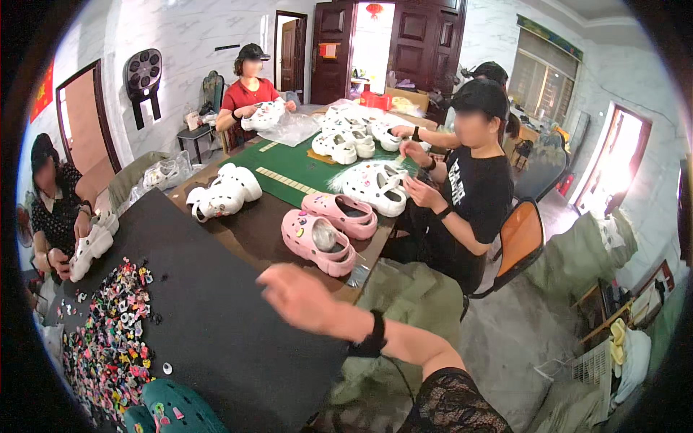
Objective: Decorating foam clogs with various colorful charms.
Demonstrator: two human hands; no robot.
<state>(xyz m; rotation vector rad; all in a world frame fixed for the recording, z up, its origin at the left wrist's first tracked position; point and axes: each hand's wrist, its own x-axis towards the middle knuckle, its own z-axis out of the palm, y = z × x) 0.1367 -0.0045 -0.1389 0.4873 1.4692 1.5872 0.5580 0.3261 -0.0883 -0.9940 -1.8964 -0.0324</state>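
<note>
My right hand (pixel 297 297), with a black band at its wrist, reaches in over the black mat (pixel 209 281). Motion smears its fingers, so I cannot make out their pose or anything in them. Just beyond it stands a pair of pink clogs (pixel 317 242) with small charms on them, one stuffed with clear plastic. My left hand is out of view. At the lower left, dark green clogs (pixel 180 408) carry a few charms. Beside them spreads a heap of small colourful shoe charms (pixel 115 339), and a single white charm (pixel 167 368) lies apart on the mat.
White clogs (pixel 225 193) sit across the mat, and more white clogs (pixel 375 186) crowd the green board (pixel 271 166). Three co-workers handle white clogs around the table; another person is partly hidden behind one. An orange-backed chair (pixel 521 238) and green sacks (pixel 585 245) stand to the right.
</note>
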